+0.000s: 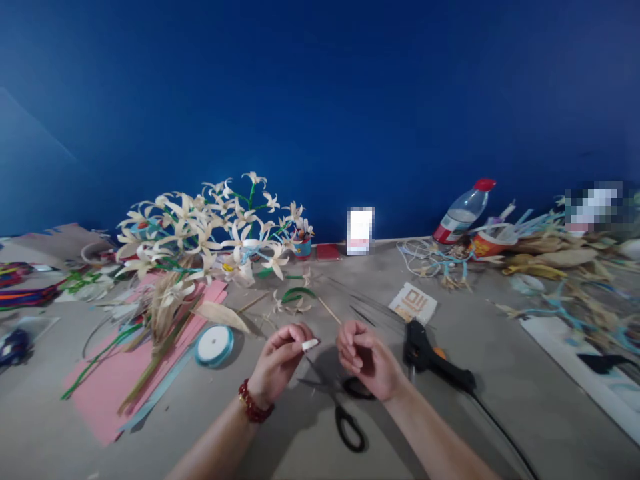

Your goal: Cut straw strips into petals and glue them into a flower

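Observation:
My left hand (278,360) is closed in a pinch on a small pale rolled piece (310,345) that sticks out to the right of its fingertips. A red bead bracelet (254,403) sits on that wrist. My right hand (365,357) is curled shut just to the right, and a thin wooden stick (329,310) runs up and left from its fingers. Both hands hover over the grey table (500,373), right above black scissors (345,413).
A black glue gun (435,357) with a cord lies right of my hands. A teal ribbon spool (214,345), pink paper (120,380) and a bunch of cream paper flowers (200,230) lie left. A bottle (463,212), cup and craft scraps crowd the back right.

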`<state>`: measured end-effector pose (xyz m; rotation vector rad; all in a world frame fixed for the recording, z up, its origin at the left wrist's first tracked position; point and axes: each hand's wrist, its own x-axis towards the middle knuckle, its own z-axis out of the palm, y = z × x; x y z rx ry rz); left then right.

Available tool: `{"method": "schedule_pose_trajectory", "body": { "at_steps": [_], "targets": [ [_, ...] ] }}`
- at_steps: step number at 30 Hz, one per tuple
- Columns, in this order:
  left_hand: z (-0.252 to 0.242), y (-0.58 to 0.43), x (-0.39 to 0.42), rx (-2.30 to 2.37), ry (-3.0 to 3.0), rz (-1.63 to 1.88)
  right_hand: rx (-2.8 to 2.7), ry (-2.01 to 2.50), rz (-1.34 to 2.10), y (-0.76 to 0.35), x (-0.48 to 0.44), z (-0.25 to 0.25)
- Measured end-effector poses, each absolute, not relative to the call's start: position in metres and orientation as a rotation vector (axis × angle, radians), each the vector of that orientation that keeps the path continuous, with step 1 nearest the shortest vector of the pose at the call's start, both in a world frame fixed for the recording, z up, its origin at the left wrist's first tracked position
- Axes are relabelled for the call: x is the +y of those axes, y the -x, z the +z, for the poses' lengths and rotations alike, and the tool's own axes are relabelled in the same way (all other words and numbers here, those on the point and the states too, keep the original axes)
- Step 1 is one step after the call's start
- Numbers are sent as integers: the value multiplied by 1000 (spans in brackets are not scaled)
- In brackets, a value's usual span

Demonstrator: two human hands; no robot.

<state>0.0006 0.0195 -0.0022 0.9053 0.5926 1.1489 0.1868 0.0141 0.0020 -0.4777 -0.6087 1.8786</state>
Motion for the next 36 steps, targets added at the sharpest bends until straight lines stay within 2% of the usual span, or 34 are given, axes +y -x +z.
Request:
{"method": "schedule_pose_trajectory", "body": {
  "at_steps": [5, 13, 20, 29, 36],
  "targets": [
    [-3, 10, 32, 1099, -1221, 1296, -625, 464, 1760, -191, 17, 11],
    [18, 40, 56, 1534, -2081, 1137, -874, 604, 1827, -185, 4, 1],
    [6, 13, 71, 1499, -2551, 619, -1139, 657, 1951, -177, -4, 10],
    [12, 23, 75, 1603, -2582, 635, -1228, 614, 1975, -183, 1, 14],
    [4, 7, 37, 1288, -2724, 277, -1550, 464, 2105, -179, -4, 13]
  ]
}}
